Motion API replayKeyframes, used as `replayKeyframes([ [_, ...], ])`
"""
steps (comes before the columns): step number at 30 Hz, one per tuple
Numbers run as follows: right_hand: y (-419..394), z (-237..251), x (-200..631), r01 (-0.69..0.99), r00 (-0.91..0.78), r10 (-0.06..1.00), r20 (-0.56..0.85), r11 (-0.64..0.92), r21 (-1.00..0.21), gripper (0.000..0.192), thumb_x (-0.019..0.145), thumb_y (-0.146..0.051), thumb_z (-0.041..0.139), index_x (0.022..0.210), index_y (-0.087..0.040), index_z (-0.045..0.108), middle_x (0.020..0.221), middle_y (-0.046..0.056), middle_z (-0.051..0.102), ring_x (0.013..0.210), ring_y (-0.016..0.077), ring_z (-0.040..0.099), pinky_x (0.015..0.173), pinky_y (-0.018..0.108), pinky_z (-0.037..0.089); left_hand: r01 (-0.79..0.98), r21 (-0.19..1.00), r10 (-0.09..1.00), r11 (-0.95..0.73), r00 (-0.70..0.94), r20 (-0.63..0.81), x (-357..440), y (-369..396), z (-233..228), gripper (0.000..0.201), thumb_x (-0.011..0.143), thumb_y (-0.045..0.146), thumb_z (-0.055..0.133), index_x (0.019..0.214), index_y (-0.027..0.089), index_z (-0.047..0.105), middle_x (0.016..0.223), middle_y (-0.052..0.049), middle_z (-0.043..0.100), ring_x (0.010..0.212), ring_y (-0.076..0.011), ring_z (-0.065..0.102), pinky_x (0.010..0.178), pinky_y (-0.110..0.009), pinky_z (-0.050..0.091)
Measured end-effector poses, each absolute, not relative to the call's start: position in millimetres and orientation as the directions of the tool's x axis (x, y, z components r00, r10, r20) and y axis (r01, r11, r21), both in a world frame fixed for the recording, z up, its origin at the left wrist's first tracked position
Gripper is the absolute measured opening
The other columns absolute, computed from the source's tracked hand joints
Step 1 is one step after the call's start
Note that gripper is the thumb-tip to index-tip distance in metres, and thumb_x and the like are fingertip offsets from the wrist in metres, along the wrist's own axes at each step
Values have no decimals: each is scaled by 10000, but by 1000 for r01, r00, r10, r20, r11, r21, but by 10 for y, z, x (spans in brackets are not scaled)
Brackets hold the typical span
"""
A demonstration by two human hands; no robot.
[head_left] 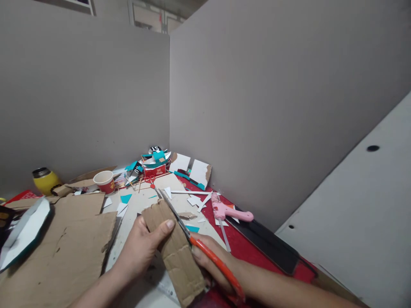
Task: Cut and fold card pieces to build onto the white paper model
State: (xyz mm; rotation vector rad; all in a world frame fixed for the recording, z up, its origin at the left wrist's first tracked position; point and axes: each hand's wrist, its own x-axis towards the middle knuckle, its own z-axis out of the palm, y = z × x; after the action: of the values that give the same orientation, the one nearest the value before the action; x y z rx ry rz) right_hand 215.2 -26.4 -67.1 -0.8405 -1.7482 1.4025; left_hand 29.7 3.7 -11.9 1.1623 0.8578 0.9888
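Note:
My left hand (141, 248) grips a strip of brown corrugated cardboard (175, 252), thumb on top. My right hand (213, 265) holds orange-handled scissors (199, 246); the blades run along the strip's right edge, pointing away from me. Both hands are low in the view, over the cluttered table.
A pink glue gun (229, 211) lies on the red mat (250, 248) beside a black flat object (266, 244). Large cardboard sheets (64, 244) lie left. A paper cup (105, 181), a yellow bottle (45, 179) and teal, white paper scraps (157, 164) crowd the corner. Grey partition walls (257, 107) enclose the table.

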Motion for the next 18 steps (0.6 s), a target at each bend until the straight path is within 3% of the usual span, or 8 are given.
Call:
replayKeyframes([
  [5,-282,-758,2138,-20,-478,878,24,17,-1000,546,817,-744,423,827,-199,449,468,-91,379,313,58,312,286,171,259,-158,981,921,113,387,-43,300,24,-97,250,745,373,730,862,163,662,807,-31,692,727,-161,615,680,-262,514],
  [9,-282,-762,2147,-74,-390,921,4,-27,-997,533,788,-736,485,817,-208,430,436,-128,341,281,37,280,285,148,269,-184,971,942,153,326,-87,257,89,-70,262,728,360,749,883,165,667,791,-22,693,703,-156,624,662,-257,518],
  [14,-265,-690,2169,-130,-328,944,40,-3,-991,534,722,-694,608,826,-195,446,525,-80,489,349,34,365,330,142,293,-301,948,995,102,38,-95,238,185,-71,324,679,342,791,923,172,662,774,12,687,695,-129,627,663,-217,511],
  [18,-278,-664,2148,-123,-293,954,62,27,-992,467,708,-553,708,864,-190,460,619,-54,527,419,52,426,382,168,355,-314,946,994,76,-52,-97,273,167,-108,362,679,386,784,953,191,651,773,28,695,702,-139,639,621,-210,500],
])
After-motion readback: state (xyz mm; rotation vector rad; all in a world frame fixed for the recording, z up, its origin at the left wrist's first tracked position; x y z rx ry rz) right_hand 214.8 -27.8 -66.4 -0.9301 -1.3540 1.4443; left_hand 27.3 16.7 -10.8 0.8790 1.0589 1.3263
